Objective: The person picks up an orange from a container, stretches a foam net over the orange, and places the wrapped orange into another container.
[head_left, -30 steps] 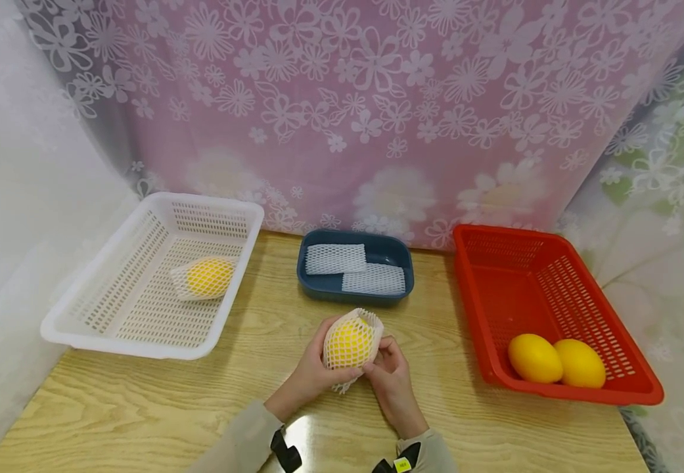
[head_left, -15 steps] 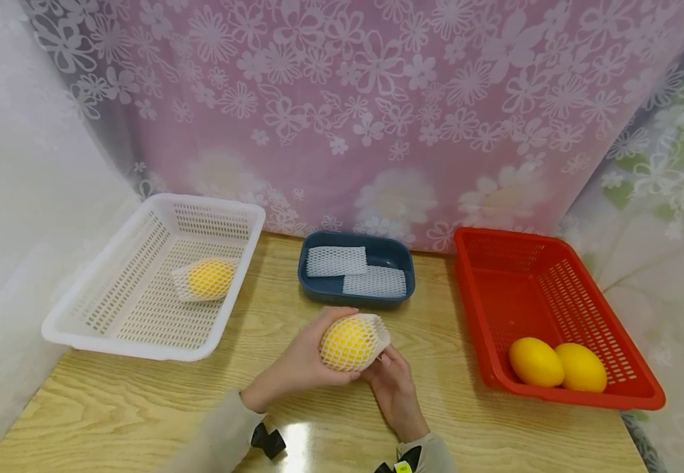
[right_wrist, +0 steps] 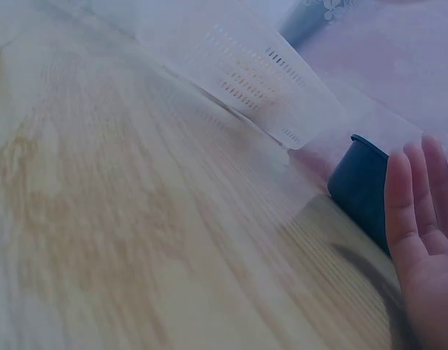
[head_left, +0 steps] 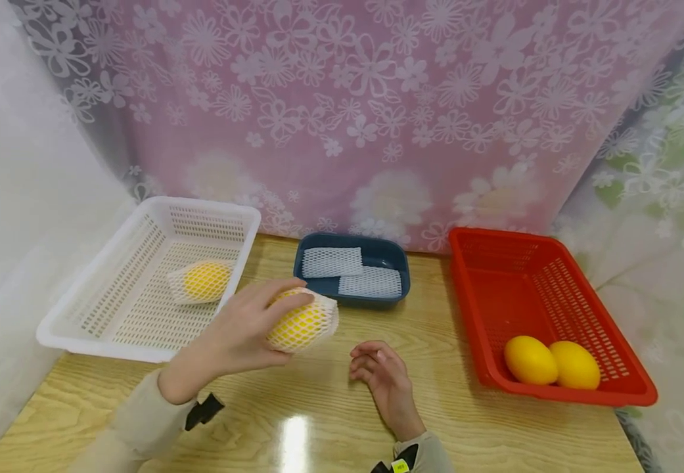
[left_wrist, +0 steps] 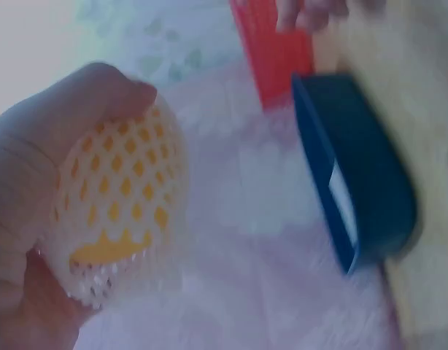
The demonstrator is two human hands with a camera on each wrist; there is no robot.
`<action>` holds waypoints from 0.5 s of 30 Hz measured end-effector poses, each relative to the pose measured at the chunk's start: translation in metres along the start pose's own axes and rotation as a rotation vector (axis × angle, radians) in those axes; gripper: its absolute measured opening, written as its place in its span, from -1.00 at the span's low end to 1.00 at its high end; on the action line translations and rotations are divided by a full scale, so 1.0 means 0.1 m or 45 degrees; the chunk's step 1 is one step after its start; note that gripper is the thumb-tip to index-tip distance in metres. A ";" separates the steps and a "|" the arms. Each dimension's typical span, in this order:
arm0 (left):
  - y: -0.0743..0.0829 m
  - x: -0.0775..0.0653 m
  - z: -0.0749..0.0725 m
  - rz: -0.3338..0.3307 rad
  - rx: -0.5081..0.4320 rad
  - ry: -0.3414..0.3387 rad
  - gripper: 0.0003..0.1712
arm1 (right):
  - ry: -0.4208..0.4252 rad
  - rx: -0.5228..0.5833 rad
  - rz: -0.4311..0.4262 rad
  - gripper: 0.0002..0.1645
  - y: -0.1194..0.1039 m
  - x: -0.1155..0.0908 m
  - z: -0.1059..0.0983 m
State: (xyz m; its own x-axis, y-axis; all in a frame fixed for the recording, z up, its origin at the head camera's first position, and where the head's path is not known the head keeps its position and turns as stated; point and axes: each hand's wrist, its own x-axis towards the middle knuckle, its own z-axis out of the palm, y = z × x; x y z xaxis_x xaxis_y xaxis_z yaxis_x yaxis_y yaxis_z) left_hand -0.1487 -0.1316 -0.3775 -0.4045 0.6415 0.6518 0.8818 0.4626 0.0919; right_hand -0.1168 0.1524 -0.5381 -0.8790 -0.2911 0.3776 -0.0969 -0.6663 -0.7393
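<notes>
A yellow oval fruit [head_left: 297, 326] in a white foam net sleeve is gripped by my left hand [head_left: 236, 332], over the table between the white basket and the blue tub. In the left wrist view the thumb presses on the netted fruit [left_wrist: 125, 182], and yellow skin shows at the sleeve's mouth. My right hand [head_left: 384, 381] holds nothing; its fingers are loosely bent over the wood, below the blue tub [head_left: 350, 301]. Two white foam net sleeves [head_left: 371, 282] lie flat in the tub. Another netted yellow fruit [head_left: 207, 281] lies in the white basket [head_left: 131, 355].
To the right, a red basket [head_left: 472, 309] holds two bare yellow fruits [head_left: 531, 360] side by side in its near end. A pink flowered curtain [head_left: 342, 131] hangs behind the wooden table [head_left: 342, 433], with pale curtains at both sides.
My right hand has let go of the netted fruit, which both hands held one second ago. My left hand has carried it left, away from the right hand, which stays near its place.
</notes>
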 end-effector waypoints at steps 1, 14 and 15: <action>-0.06 -0.01 -0.10 0.024 0.005 -0.008 0.09 | 0.002 -0.001 0.003 -0.52 0.00 0.00 0.00; -0.92 -0.50 -0.98 -0.229 0.018 -0.031 0.09 | 0.044 -0.067 0.077 -0.55 0.00 0.00 0.01; -0.97 -0.55 -1.01 -0.280 0.035 -0.052 0.11 | 0.042 -0.065 0.077 -0.55 0.00 0.00 0.01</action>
State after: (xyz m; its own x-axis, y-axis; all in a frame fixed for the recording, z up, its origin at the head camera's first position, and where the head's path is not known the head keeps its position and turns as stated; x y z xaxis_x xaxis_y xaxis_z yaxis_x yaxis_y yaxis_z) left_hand -0.1873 -0.2732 -0.3465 -0.5964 0.5471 0.5874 0.7645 0.6102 0.2079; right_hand -0.1158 0.1518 -0.5372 -0.8988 -0.3063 0.3135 -0.0663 -0.6119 -0.7881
